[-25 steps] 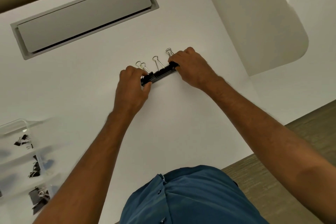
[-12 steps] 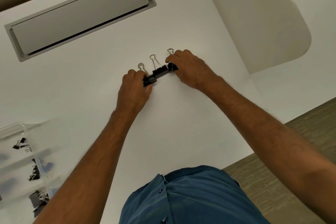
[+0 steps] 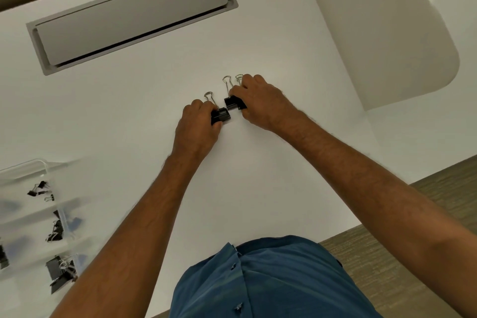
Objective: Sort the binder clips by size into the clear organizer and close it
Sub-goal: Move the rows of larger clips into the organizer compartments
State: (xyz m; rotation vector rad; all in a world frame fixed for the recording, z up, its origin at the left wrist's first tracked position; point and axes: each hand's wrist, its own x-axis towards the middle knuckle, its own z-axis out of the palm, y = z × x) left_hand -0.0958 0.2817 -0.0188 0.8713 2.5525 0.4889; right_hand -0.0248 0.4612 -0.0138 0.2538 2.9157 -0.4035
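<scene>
Matt white table (image 3: pixel 258 175); black clips (image 3: pixel 222 115) with shiny wire handles

Organizer (image 3: pixel 38 170) cut by left edge, blurred; right hand (image 3: pixel 260 100) hides clip count.

Even soft light; left edge blurred, wide-angle distortion.

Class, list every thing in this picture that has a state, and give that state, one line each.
Left hand: grips one clip on the table.
Right hand: grips clips on the table.
Organizer: open, clips inside.
Table flap: down.
</scene>
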